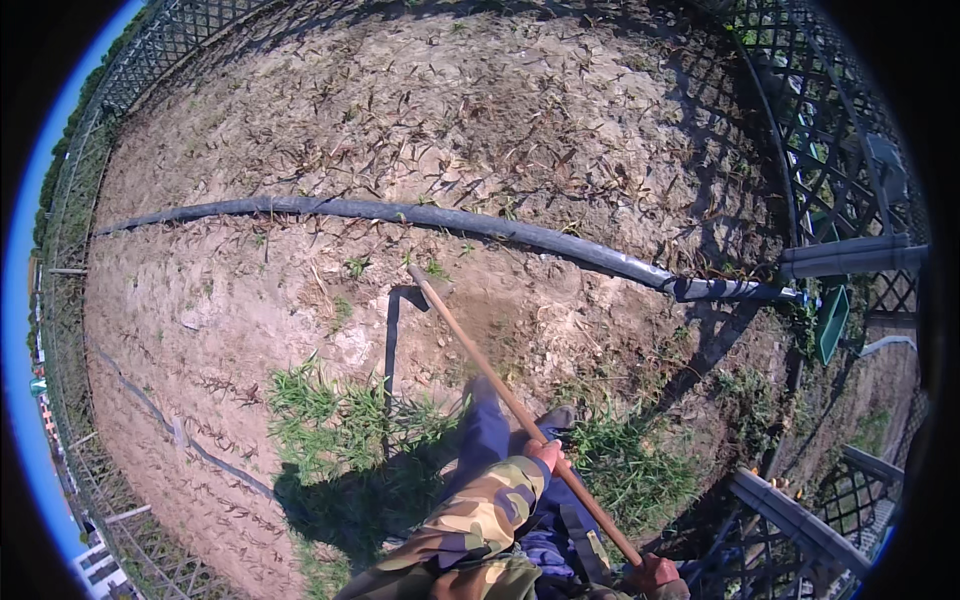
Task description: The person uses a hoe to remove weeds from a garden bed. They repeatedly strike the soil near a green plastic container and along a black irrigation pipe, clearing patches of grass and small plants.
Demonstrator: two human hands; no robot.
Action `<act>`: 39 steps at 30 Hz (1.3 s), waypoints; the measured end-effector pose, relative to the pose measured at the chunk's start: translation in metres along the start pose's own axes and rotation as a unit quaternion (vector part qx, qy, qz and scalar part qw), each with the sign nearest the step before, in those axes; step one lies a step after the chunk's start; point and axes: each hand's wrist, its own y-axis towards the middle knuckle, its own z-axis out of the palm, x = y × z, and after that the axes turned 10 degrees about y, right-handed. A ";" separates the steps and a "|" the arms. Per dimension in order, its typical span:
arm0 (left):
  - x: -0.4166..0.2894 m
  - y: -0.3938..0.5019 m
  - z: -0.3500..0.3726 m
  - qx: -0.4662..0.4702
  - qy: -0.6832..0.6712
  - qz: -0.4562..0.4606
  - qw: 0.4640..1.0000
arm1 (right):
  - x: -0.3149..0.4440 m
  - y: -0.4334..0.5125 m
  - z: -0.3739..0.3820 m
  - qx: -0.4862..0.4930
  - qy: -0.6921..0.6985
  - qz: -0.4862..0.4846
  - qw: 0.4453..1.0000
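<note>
A long wooden handle (480, 356) slants across the middle, from my lap up toward the black hose. My left hand (546, 453), at the end of a camouflage sleeve (480, 517), grips it partway along. Lower right, my right hand (654, 574) is closed around its near end. Past the handle's far tip I cannot make out a blade. The shadow (391, 337) on the soil bends at its top like a hoe. Below the handle are my blue trouser legs (480, 435) and a dark shoe (556, 418). Green grass (330, 405) grows on the left of my feet.
A thick black hose (450, 218) crosses the dry soil ahead. More grass (637, 465) grows to my right. Lattice fencing (840, 150) and a post (847, 257) stand at the right, near a green trough-like container (832, 324). A thinner hose (225, 466) lies at left.
</note>
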 end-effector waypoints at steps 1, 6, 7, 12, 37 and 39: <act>-0.009 0.003 -0.008 -0.011 0.020 0.002 1.000 | 0.003 0.009 0.011 0.005 0.008 -0.073 0.997; -0.064 0.023 -0.050 -0.069 -0.017 0.080 0.994 | 0.043 0.078 0.046 0.076 0.070 -0.222 0.970; -0.070 0.026 -0.055 -0.083 -0.034 0.115 0.989 | 0.057 0.089 0.050 0.079 0.084 -0.210 0.971; -0.075 0.035 -0.059 -0.099 0.066 0.106 0.987 | 0.105 0.100 0.048 0.082 0.136 -0.099 0.982; -0.019 0.010 -0.039 -0.006 0.016 0.013 1.000 | 0.081 0.017 0.027 0.098 0.047 0.054 0.993; -0.003 0.007 -0.032 0.027 0.061 -0.031 0.997 | 0.066 0.000 0.021 0.117 0.035 0.073 0.990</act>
